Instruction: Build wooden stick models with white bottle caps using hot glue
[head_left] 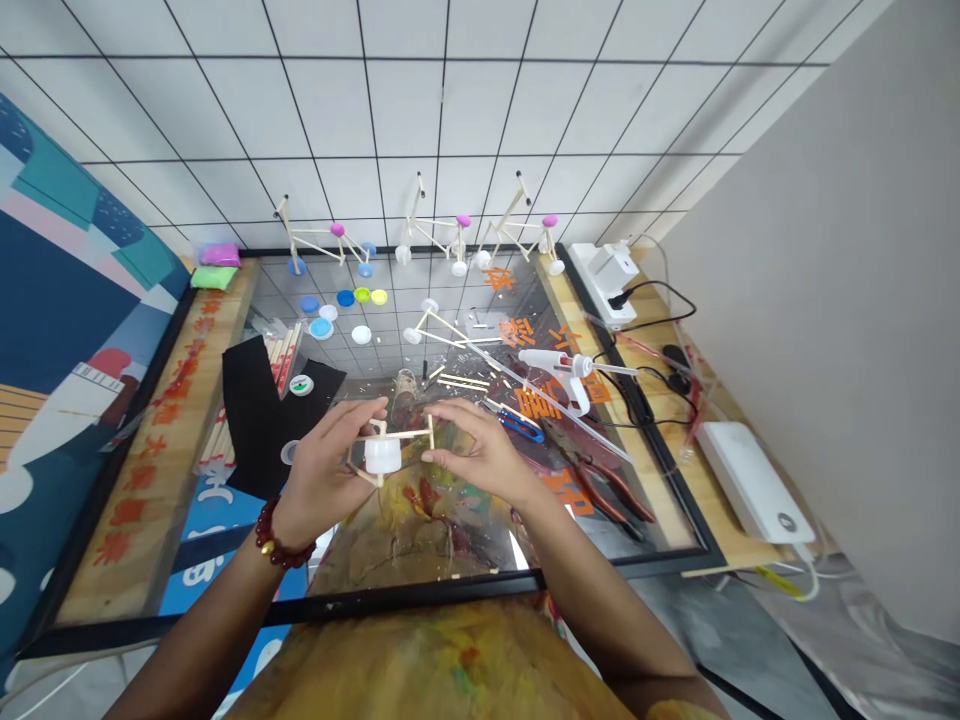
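Observation:
My left hand (324, 472) is closed around a small frame of wooden sticks (405, 437) with a white bottle cap (383, 455) fixed to it, held just above the glass tabletop (450, 540). My right hand (480, 450) pinches the right end of the same stick frame with its fingertips. A red bead bracelet sits on my left wrist. A similar stick-and-cap piece (439, 328) lies on the glass beyond my hands.
Three finished stick models (457, 235) stand along the back edge. Loose coloured caps (337, 300), a bundle of sticks (281, 350), black sheets (259, 410), a white glue gun (566, 372), pliers (600, 480), a blue-handled tool (521, 425), a power strip (611, 275) and cables surround the workspace.

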